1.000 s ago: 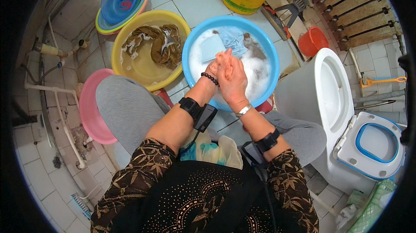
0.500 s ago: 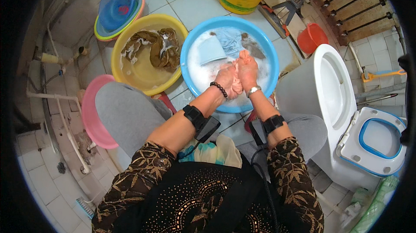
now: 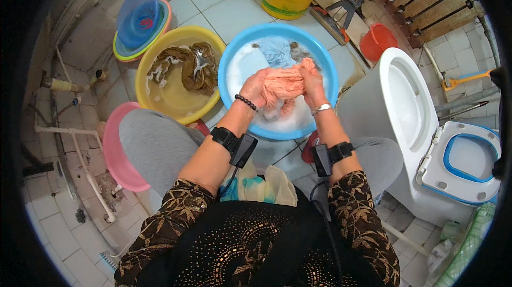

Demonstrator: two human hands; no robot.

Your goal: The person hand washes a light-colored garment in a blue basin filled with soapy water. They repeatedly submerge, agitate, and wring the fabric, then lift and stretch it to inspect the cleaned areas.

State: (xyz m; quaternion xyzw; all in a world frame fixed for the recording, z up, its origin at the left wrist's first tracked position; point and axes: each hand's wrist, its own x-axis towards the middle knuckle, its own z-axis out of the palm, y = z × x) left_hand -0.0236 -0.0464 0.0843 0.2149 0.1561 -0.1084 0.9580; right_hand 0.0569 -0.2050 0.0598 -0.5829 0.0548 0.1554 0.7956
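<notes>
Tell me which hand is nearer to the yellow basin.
Left. The left hand is to the right of the yellow basin, over the blue basin; the right hand is farther right, across the peach cloth.

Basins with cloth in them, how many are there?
2: the light-blue basin under the peach cloth and the yellow basin to its left. The pink basin beside the left leg is partly hidden, so its contents can't be told.

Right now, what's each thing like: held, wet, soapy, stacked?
Peach cloth: bunched, held up
Left grip: holding peach cloth
Right grip: holding peach cloth
Blue basin: sudsy, cloths inside
Light-blue cloth: crumpled, among suds
Yellow basin: cloudy water inside
Brown cloth: crumpled, wet
Corner basins: stacked
</notes>
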